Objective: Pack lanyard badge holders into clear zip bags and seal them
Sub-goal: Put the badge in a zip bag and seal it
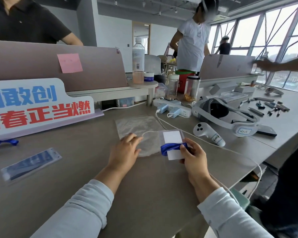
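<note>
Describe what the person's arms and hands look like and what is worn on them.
The left sleeve and right sleeve are long, plain and pale grey-blue, ending partway up the forearms. The left hand and right hand are bare: no gloves, rings or watch show.

Under my left hand (126,152) the bag (138,126) is thin clear plastic, filmy and slightly crinkled, on a desk (144,186) whose grey-brown top looks smooth and matt. The badge holder (172,137) in my right hand (194,157) is stiffer clear plastic over a plain white paper card, and the blue lanyard (170,148) round it is cloth with a satin sheen. The controller (205,132) nearby is smooth white plastic; my sleeves (86,208) are soft pale cloth.
</note>
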`<state>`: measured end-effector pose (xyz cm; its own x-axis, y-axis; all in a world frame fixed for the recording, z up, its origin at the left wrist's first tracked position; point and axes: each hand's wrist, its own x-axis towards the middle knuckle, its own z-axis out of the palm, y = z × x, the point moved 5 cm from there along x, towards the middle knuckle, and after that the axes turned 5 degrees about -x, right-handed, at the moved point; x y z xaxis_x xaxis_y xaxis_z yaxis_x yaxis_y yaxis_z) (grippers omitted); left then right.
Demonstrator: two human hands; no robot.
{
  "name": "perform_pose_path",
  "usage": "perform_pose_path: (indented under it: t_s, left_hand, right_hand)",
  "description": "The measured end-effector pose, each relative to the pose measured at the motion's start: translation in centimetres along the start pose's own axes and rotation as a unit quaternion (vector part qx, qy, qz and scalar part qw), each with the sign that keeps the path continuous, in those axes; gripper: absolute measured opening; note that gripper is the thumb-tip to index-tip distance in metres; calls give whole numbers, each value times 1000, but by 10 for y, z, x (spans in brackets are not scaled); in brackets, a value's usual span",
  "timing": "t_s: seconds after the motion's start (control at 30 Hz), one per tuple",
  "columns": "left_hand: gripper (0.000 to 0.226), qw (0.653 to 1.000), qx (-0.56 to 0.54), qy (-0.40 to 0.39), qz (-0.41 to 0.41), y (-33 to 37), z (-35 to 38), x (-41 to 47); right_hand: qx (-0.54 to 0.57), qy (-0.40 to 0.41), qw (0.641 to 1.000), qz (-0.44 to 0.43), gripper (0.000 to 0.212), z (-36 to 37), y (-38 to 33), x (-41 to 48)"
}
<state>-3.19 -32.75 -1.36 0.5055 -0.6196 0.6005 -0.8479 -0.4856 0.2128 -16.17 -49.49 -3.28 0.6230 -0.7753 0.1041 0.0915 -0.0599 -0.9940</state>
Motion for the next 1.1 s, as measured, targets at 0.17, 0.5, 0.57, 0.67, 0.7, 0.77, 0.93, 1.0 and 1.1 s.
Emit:
perform_pose_path:
  t_s: [0.17,0.5,0.57,0.67,0.7,0.77,0.93,1.0,1.1]
  left_hand:
    - [76,999,43,2,10,4,-6,-4]
    - [67,998,19,-4,53,8,-9,-12]
    - [65,998,-6,-22,50,9,-8,-13]
    - [63,998,-53,-34,16,6,-8,-15]
    - [63,997,-67,-34,7,5,-7,-16]
    - [64,995,-89,-35,1,3,-8,-19]
    - [66,992,-127,-5,-14,-13,-9,-24]
    - [64,990,-141,11,-26,-19,-11,-26]
    - [63,987,-154,20,-38,-22,-15,-28]
  right_hand:
    - [-39,-52,998,-11,23,5,-1,-9]
    - [-125,-68,989,36,31,30,-6,-3]
    - [-128,-89,987,40,35,39,-9,-3]
    - [-146,-116,982,36,42,54,-6,-1]
    - [-164,-123,978,31,43,59,-3,1]
    - [-216,-143,966,21,44,70,2,5]
    - [-391,-192,897,-68,41,97,6,10]
    - [-453,-186,867,-93,43,99,7,10]
    - [-496,-187,840,-115,46,103,5,7]
